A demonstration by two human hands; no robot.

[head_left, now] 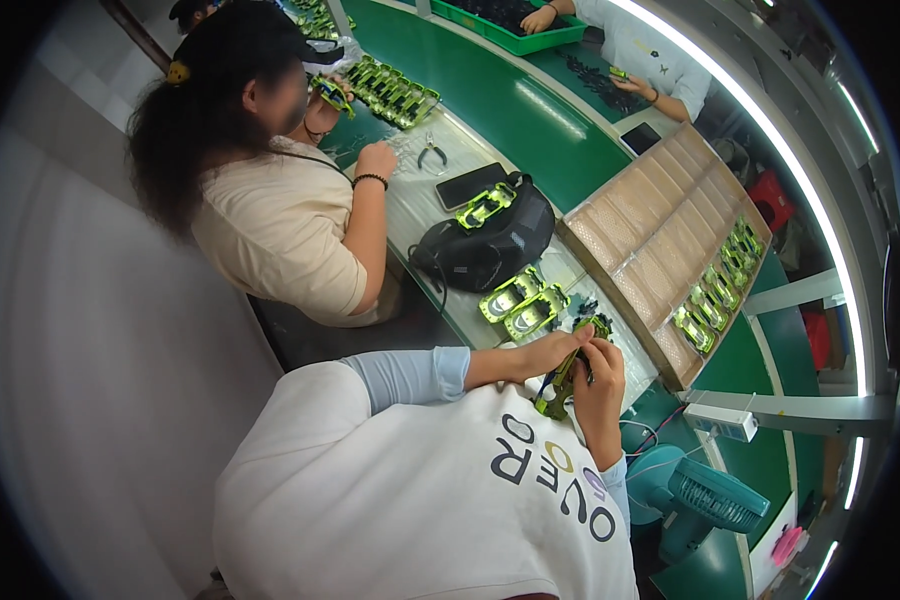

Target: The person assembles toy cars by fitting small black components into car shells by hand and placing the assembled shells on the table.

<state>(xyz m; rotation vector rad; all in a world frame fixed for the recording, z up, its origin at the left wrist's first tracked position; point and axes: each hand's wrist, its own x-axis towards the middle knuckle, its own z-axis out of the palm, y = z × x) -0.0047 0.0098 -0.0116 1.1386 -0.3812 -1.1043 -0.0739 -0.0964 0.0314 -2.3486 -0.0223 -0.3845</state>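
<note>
Close to my chest, both hands grip a lime-green toy car body [554, 402] with dark parts on it. My left hand [548, 355] comes in from the left, thumb and fingers pressed near the top of the car. My right hand [600, 385] wraps the other side, its fingers bent over the body. The fingers hide much of the car. Just beyond lie two lime-green toy car bodies [536, 312] side by side on the table, with small black parts [587, 308] beside them.
A cardboard tray [625, 275] with a row of green cars stands right. Beyond the loose cars sit a black bag [495, 248] with another car on top, a dark phone [470, 186] and pliers [432, 155]. A teal fan [715, 495] stands lower right. Co-workers sit left and opposite.
</note>
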